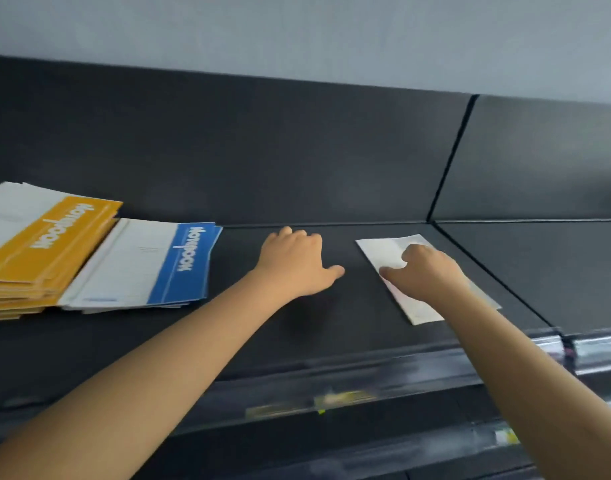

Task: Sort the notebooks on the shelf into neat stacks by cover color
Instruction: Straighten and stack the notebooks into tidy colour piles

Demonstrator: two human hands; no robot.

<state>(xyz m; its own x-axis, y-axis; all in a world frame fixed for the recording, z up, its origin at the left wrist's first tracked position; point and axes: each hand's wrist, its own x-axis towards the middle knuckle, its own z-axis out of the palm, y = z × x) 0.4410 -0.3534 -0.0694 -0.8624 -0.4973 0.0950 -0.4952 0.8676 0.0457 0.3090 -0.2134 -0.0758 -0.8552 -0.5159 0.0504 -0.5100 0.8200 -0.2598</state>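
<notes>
The right hand (425,275) rests on a white-faced notebook (383,252) lying far-left to near-right on the shelf (331,323); blur hides whether its fingers pinch it. The left hand (297,268) lies spread just left, nearer the blue stack (151,265) and yellow stack (44,251).

The one head-worn camera stands close to the near edge of a dark shelf (297,341), facing forward and slightly down toward its far back panel (262,150). The left hand (293,265) and right hand (425,271) sit mid-frame. The left edge crops the yellow notebook stack (44,247), and grey wall (297,29) fills the top.
</notes>
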